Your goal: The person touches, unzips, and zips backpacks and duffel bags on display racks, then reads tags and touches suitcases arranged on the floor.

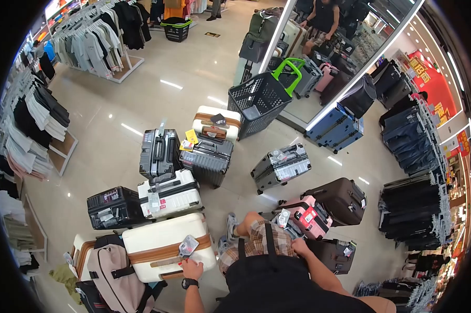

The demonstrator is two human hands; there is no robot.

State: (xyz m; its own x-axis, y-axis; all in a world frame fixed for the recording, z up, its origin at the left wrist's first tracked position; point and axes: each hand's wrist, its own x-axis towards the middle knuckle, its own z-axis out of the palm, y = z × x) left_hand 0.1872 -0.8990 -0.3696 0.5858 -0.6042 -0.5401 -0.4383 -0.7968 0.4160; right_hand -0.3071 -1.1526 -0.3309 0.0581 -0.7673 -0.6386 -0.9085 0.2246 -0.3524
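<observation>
My left hand point(192, 269), with a dark watch on its wrist, is at the near side of a large cream suitcase point(167, 235) with brown bands. Its fingers are bent beside the suitcase's handle point(171, 274), just below a hanging tag point(188, 245). A small bit of red shows at the fingertips; what they grip is unclear. My right hand point(300, 248) is curled beside my plaid shorts, close to a pink suitcase point(309, 218) and a dark brown suitcase point(332, 255). Its palm side is hidden, so I cannot make out what it holds.
A beige backpack point(115, 274) leans left of the cream suitcase. Ahead stand a white suitcase point(168, 195), a silver-grey suitcase point(281, 166) and a black basket point(259, 101) with a green handle. Clothes racks point(92, 49) line the left; a mirror point(340, 47) stands ahead right.
</observation>
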